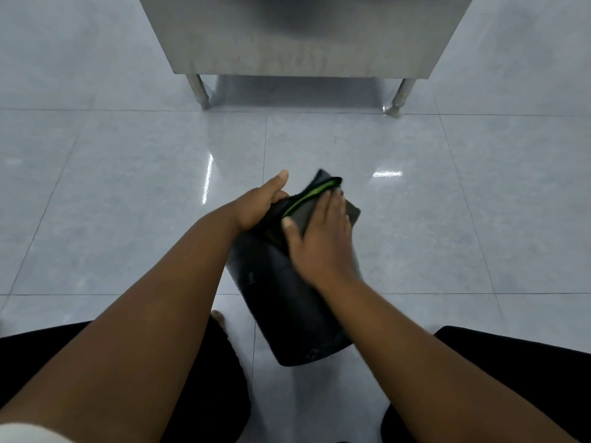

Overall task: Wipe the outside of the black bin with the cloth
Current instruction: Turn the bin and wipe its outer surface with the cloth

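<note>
The black bin [287,308] lies tilted on the floor between my knees, one end toward me and the other pointing away. My left hand [260,206] grips the bin's far end, thumb raised. My right hand [319,241] presses flat on a dark grey cloth [311,206] with a green edge, holding it against the bin's upper far side. Part of the cloth sticks out beyond my fingers. The bin's far end is hidden by hands and cloth.
A stainless steel table [303,36] stands ahead, its two front legs [200,91] on the glossy grey tile floor [128,203]. My knees in black clothing frame the lower corners, and a bare toe [219,318] shows left of the bin.
</note>
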{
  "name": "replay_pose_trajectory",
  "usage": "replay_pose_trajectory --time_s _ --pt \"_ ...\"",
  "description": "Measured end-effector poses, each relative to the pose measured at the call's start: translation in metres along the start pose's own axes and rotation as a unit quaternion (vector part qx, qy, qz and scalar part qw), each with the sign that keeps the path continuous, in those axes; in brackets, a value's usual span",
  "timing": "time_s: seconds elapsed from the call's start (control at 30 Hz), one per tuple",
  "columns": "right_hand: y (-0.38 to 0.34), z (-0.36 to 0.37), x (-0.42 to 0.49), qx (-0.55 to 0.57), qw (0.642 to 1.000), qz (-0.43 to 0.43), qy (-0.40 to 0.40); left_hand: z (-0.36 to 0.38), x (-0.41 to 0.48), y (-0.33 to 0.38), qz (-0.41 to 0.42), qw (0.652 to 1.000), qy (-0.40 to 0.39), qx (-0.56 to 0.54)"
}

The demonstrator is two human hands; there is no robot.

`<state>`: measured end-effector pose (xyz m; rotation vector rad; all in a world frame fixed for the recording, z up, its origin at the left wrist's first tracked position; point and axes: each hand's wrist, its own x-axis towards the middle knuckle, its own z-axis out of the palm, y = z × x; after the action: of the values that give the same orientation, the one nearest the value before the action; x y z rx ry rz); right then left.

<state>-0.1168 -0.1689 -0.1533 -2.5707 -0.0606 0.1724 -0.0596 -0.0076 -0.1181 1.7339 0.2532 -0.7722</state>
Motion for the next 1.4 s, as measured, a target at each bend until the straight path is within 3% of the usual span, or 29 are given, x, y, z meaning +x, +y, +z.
replay_pose_trajectory --time_s 0.13,0.23,0.3,0.37,0.47,0.57,0.63,0.73,0.8,0.9,0.97,1.03,1.1,1.17,1.2,1.23,1.33,1.4 --pt "-0.017 0.026 -0.038 -0.155 0.963 -0.220 0.013 -0.002 -0.001 0.001 -0.019 1.000 0.002 0.011" --pt "-0.007 0.042 -0.048 -0.229 0.848 -0.473 -0.069 -0.001 -0.002 0.003 -0.046 0.998 0.021 0.045" --pt "0.002 0.045 -0.059 -0.256 0.792 -0.541 -0.117 0.002 -0.002 0.004 -0.036 0.994 0.049 0.092" --pt "0.021 0.029 -0.074 -0.227 0.803 -0.538 -0.122 0.013 -0.004 0.007 -0.009 0.987 0.070 0.145" --pt "0.054 0.010 -0.074 -0.167 0.867 -0.466 -0.055 0.014 -0.002 0.008 0.004 0.980 0.093 0.175" --pt "0.087 0.001 -0.074 -0.060 0.949 -0.309 -0.006 0.013 0.001 0.009 0.016 0.981 0.084 0.173" --pt "0.103 -0.006 -0.077 0.056 0.984 -0.164 -0.032 0.015 0.002 0.008 0.016 0.984 0.076 0.158" --pt "0.114 -0.015 -0.078 0.240 0.962 0.064 -0.117 0.013 0.000 0.004 0.004 0.990 0.071 0.119" --pt "0.114 -0.016 -0.066 0.277 0.946 0.122 -0.119 0.014 -0.002 0.005 -0.002 0.993 0.064 0.100" --pt "0.084 -0.012 -0.032 0.209 0.976 0.061 -0.032 0.020 -0.002 0.013 -0.013 0.997 0.032 0.070" --pt "0.048 -0.004 -0.018 0.036 0.999 0.004 0.001 0.024 -0.002 0.016 -0.024 0.998 0.008 0.056" --pt "0.008 0.005 -0.029 -0.129 0.990 -0.062 0.013 0.025 -0.003 0.015 -0.031 0.997 0.013 0.074" --pt "-0.013 0.022 -0.057 -0.189 0.956 -0.223 -0.017 0.025 -0.002 0.013 -0.036 0.993 0.032 0.104" --pt "-0.008 0.044 -0.082 -0.280 0.866 -0.403 -0.094 0.024 0.001 0.013 -0.030 0.988 0.053 0.145" --pt "-0.001 0.048 -0.088 -0.325 0.821 -0.454 -0.118 0.026 0.002 0.013 -0.018 0.983 0.064 0.171" --pt "0.005 0.047 -0.090 -0.335 0.800 -0.482 -0.123 0.027 0.003 0.013 -0.004 0.978 0.073 0.195" --pt "0.027 0.027 -0.084 -0.241 0.848 -0.463 -0.093 0.029 0.002 0.011 0.046 0.971 0.089 0.218" --pt "0.052 0.012 -0.070 -0.198 0.910 -0.363 -0.042 0.025 0.000 0.005 0.061 0.968 0.107 0.217"
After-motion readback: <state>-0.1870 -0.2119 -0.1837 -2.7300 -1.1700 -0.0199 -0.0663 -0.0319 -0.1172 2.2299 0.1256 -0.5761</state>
